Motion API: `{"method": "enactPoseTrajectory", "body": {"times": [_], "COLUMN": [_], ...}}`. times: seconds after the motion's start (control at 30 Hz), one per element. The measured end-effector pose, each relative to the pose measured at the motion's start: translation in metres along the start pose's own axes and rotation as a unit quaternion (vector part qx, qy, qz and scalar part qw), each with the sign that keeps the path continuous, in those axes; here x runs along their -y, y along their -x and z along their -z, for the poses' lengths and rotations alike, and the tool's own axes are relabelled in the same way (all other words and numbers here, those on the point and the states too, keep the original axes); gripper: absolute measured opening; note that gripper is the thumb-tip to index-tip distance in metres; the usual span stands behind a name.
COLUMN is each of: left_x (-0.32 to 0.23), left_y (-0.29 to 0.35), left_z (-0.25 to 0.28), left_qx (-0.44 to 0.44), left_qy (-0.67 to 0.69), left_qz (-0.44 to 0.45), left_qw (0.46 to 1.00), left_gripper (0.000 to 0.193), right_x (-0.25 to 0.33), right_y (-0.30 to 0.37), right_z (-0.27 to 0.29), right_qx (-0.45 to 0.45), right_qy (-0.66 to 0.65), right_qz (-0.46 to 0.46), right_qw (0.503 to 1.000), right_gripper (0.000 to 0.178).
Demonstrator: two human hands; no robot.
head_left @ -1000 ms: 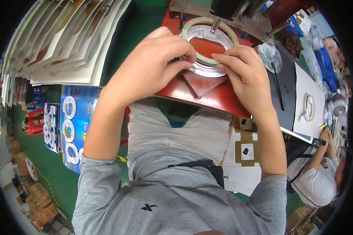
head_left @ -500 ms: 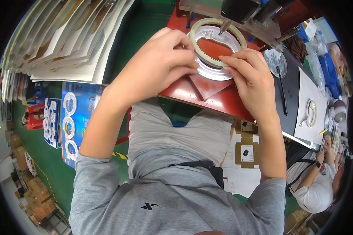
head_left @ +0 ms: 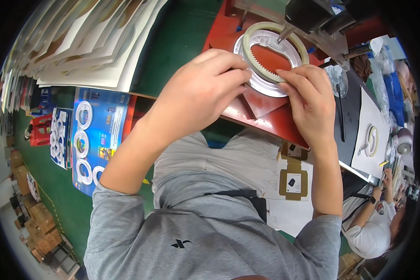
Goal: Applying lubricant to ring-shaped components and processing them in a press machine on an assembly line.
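A cream ring with inner teeth [head_left: 247, 52] lies over a white ring-shaped part [head_left: 265, 87], on a red plate [head_left: 235, 109] at the top of the view. With thumb and fingertips my right hand [head_left: 311, 100] pinches the near right edge of the toothed ring. My left hand [head_left: 204, 91] is closed at the left edge of the rings, its fingertips bunched against the white part. Whatever sits between those fingertips, if anything, is hidden. The thin metal tip of a tool [head_left: 285, 33] points down over the rings' far side.
Dark machine parts [head_left: 308, 14] overhang the plate. On the right, a dark tabletop [head_left: 350, 119] holds a clear round dish [head_left: 335, 77] and another ring [head_left: 371, 140]. Hanging paper sheets [head_left: 93, 56] crowd the left, above a blue board with white rings [head_left: 82, 143]. Another person [head_left: 371, 233] works at far right.
The whole scene has shifted slightly rightward in the picture. Rings and right hand hold nearly the same place on the plate. My left fingers look bunched more tightly.
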State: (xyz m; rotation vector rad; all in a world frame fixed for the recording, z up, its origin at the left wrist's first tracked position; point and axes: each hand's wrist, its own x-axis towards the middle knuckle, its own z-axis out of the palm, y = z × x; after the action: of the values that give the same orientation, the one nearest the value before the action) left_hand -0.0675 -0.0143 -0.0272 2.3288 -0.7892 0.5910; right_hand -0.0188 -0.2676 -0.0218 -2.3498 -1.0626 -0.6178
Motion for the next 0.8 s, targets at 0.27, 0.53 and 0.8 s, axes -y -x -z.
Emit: {"method": "enactPoseTrajectory", "body": {"times": [0.27,0.53,0.8], "left_x": [-0.007,-0.009,-0.001], "left_y": [0.02,0.016,-0.002], "left_z": [-0.01,-0.011,-0.024], "left_qx": [-0.04,-0.083,-0.153], "left_qy": [-0.037,0.034,0.057], "left_qz": [0.046,0.082,0.145], "left_qw": [0.997,0.993,0.976], "left_gripper": [0.036,0.028,0.015], "right_x": [0.018,0.029,0.037], "right_y": [0.0,0.001,-0.002], "right_z": [-0.003,-0.011,-0.01], "right_qx": [-0.026,-0.037,-0.024], "right_qy": [0.02,0.021,0.029], "right_qz": [0.013,-0.009,-0.03], "right_qw": [0.999,0.999,0.999], "right_gripper": [0.022,0.021,0.016]}}
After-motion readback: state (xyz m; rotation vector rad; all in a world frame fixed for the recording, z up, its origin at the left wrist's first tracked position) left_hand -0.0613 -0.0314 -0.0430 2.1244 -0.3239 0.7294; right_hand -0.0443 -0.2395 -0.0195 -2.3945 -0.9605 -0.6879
